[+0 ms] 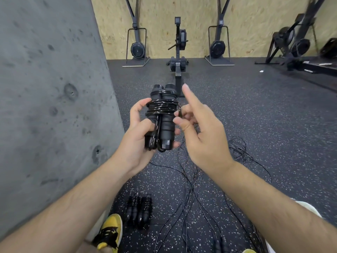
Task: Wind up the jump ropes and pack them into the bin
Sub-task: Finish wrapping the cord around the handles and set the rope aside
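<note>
My left hand (135, 132) grips the two black handles of a jump rope (163, 114) side by side, with shiny black cord wound several times round their upper half. My right hand (198, 128) is just right of the bundle; thumb and curled fingers pinch a short loop of the cord's end while the index finger points up. A wound rope bundle (139, 209) lies on the floor by my yellow shoe. Loose black cords (189, 189) trail over the speckled floor below my hands. No bin is in view.
A grey concrete wall (51, 99) stands close on the left. A rowing machine (177, 57) runs along the floor straight ahead, with two ski machines (218, 44) against the plywood wall and more rowers at far right. Another pair of handles (221, 245) lies near the bottom edge.
</note>
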Tool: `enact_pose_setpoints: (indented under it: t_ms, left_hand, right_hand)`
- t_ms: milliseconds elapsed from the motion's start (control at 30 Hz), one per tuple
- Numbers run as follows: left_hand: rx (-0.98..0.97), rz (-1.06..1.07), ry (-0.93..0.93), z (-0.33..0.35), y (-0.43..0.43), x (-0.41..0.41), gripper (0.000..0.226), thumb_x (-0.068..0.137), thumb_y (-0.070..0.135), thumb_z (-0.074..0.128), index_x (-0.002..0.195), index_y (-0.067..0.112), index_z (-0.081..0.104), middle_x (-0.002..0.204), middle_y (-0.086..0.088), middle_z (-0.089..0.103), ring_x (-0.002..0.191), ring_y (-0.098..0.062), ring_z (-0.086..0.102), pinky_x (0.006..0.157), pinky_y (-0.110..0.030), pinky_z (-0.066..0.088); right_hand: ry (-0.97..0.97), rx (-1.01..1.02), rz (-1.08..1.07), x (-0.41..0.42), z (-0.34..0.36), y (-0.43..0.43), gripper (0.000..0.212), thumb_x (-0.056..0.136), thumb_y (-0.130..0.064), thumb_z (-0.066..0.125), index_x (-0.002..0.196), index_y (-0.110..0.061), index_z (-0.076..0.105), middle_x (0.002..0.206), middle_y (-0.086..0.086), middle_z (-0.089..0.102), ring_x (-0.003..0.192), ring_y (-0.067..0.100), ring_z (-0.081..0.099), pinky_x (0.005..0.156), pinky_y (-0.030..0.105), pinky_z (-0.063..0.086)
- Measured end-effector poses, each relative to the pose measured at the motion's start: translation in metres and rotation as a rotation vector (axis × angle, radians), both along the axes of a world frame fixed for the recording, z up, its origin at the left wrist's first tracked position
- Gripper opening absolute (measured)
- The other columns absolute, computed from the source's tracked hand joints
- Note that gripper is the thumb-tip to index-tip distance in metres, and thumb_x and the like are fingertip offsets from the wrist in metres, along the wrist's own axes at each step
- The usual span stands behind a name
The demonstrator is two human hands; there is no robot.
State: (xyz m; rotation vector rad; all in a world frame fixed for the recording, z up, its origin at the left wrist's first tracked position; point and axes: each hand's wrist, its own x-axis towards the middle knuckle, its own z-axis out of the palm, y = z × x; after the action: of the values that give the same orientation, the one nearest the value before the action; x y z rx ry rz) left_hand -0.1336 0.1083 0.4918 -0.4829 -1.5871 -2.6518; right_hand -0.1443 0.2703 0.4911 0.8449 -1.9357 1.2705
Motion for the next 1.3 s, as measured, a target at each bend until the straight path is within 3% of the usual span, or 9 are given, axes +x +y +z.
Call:
enact_pose_setpoints:
  t_ms: [67, 167, 267, 533, 667, 1033, 1300]
  left_hand:
    - [0.004, -0.030, -0.006, -0.001, -0.003, -0.001, 0.060, 0.089, -0.005, 0.042, 0.130, 0.038, 0.041, 0.115, -0.010, 0.073, 0.091, -0.036, 0.072, 0.075, -0.057, 0.060]
    - [0.014, -0.071, -0.018, -0.003, -0.005, -0.002, 0.063, 0.089, -0.004, 0.053, 0.131, 0.041, 0.043, 0.126, -0.017, 0.068, 0.098, -0.042, 0.070, 0.075, -0.056, 0.059]
    - [0.009, -0.111, -0.016, -0.005, -0.005, -0.002, 0.062, 0.088, -0.002, 0.056, 0.131, 0.040, 0.043, 0.128, -0.018, 0.066, 0.100, -0.045, 0.068, 0.076, -0.056, 0.058]
    - [-0.017, -0.166, -0.022, -0.008, -0.005, -0.006, 0.071, 0.074, -0.004, 0.040, 0.127, 0.043, 0.047, 0.122, -0.022, 0.067, 0.094, -0.045, 0.066, 0.075, -0.055, 0.056]
    - [-0.027, -0.190, -0.021, -0.009, -0.007, -0.007, 0.078, 0.068, -0.006, 0.036, 0.129, 0.042, 0.045, 0.122, -0.020, 0.067, 0.095, -0.045, 0.065, 0.076, -0.055, 0.055]
    - [-0.043, -0.148, -0.023, -0.011, -0.007, -0.009, 0.072, 0.082, -0.011, 0.053, 0.131, 0.042, 0.044, 0.123, -0.018, 0.068, 0.098, -0.047, 0.069, 0.076, -0.056, 0.059]
    - [-0.020, -0.138, -0.044, -0.013, -0.007, -0.010, 0.069, 0.085, -0.004, 0.062, 0.134, 0.041, 0.043, 0.126, -0.015, 0.068, 0.102, -0.048, 0.066, 0.078, -0.057, 0.058]
  right_hand:
    - [-0.044, -0.051, 0.041, 0.001, 0.004, 0.003, 0.053, 0.092, -0.005, 0.067, 0.138, -0.023, 0.050, 0.101, 0.000, 0.065, 0.091, 0.017, 0.063, 0.087, 0.030, 0.051]
    - [0.062, 0.020, 0.035, -0.001, 0.004, 0.009, 0.038, 0.090, 0.002, 0.068, 0.126, -0.009, 0.065, 0.101, 0.002, 0.067, 0.093, 0.022, 0.065, 0.087, 0.038, 0.052]
    - [0.174, 0.105, 0.006, -0.006, 0.004, 0.015, 0.033, 0.089, 0.003, 0.070, 0.122, -0.004, 0.069, 0.100, 0.004, 0.069, 0.094, 0.024, 0.062, 0.088, 0.037, 0.051]
    - [0.181, 0.159, 0.006, -0.008, 0.002, 0.021, 0.029, 0.088, 0.000, 0.072, 0.117, -0.006, 0.072, 0.094, 0.004, 0.069, 0.087, 0.023, 0.063, 0.082, 0.036, 0.051]
    - [0.181, 0.192, -0.010, -0.009, 0.002, 0.022, 0.026, 0.089, 0.000, 0.071, 0.114, -0.006, 0.074, 0.093, 0.002, 0.069, 0.085, 0.018, 0.061, 0.083, 0.023, 0.047]
    - [0.044, 0.174, 0.022, -0.007, 0.007, 0.021, 0.021, 0.088, -0.001, 0.072, 0.107, -0.008, 0.077, 0.091, -0.001, 0.068, 0.087, 0.016, 0.063, 0.078, 0.009, 0.042]
    - [0.034, 0.225, -0.006, -0.006, 0.011, 0.023, 0.019, 0.088, -0.006, 0.073, 0.105, -0.011, 0.078, 0.090, -0.003, 0.068, 0.087, 0.012, 0.062, 0.081, 0.018, 0.048]
